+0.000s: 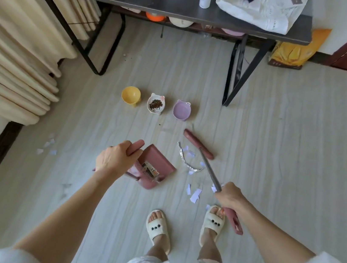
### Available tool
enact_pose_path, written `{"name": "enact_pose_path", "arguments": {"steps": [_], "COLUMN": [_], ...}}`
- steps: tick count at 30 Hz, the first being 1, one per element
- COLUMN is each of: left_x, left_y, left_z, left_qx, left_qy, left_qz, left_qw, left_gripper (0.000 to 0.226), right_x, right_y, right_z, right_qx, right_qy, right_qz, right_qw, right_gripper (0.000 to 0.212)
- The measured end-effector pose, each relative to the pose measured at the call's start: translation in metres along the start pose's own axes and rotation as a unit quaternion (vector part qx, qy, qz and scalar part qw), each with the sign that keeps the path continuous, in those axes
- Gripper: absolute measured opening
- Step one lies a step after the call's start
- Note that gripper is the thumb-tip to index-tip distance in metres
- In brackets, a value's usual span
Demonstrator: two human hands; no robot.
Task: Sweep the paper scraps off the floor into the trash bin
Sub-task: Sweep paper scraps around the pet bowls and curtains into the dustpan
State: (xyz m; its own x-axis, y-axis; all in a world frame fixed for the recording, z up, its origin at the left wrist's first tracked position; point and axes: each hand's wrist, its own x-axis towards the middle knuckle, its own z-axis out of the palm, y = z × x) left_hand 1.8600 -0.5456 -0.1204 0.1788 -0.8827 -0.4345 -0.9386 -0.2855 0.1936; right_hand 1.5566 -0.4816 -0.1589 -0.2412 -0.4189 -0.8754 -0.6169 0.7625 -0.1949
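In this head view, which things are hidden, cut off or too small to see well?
- Trash bin: nowhere in the head view.
- Dustpan back part and handle: covered by the left hand.
- Items under the table: the tabletop hides their tops.
- Print on the wrapper in the dustpan: too small.

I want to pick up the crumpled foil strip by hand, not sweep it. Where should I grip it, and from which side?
Best to grip the foil strip at its far end, near the broom head, coming from above. That end lies bare on the floor, while the near end lies close under the broom's shaft. It looks thin and curved, so a fingertip pinch probably suits it.
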Motion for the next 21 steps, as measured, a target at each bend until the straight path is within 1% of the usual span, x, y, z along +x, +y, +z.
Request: {"name": "enact_pose_path", "arguments": {"steps": [2,6,8,11,15,21], "left_x": [0.007,0.017,0.02,0.021,0.017,0.007], "left_y": [-0.009,-0.013,-0.011,-0.01,-0.012,0.001], "left_z": [-0.004,-0.006,-0.008,-0.009,-0.009,-0.007], "left_qx": [0.006,0.025,0.037,0.043,0.048,0.06], "left_qy": [-0.017,-0.046,-0.05,-0.048,-0.034,-0.025], "left_qz": [0.026,0.062,0.075,0.087,0.101,0.124], "left_qw": [1.0,0.997,0.995,0.994,0.993,0.99], "left_gripper": [0.041,0.043,0.044,0.045,0.045,0.041], "right_x": [-0.013,-0.033,-0.043,-0.059,-0.071,-0.081], "right_y": [-0.003,-0.009,-0.009,-0.008,0.006,0.028], "right_z": [0.021,0.044,0.047,0.041,0.028,0.001], "right_qx": [0.014,0.022,0.038,0.042,0.063,0.118], "right_qy": [-0.018,-0.058,-0.079,-0.09,-0.071,0.002], "right_qz": [-0.006,-0.017,-0.021,-0.04,-0.043,-0.021], "right_qw": [1.0,0.998,0.996,0.994,0.995,0.993], "right_gripper": [0.005,0.015,0.013,0.016,0.018,0.017]}}
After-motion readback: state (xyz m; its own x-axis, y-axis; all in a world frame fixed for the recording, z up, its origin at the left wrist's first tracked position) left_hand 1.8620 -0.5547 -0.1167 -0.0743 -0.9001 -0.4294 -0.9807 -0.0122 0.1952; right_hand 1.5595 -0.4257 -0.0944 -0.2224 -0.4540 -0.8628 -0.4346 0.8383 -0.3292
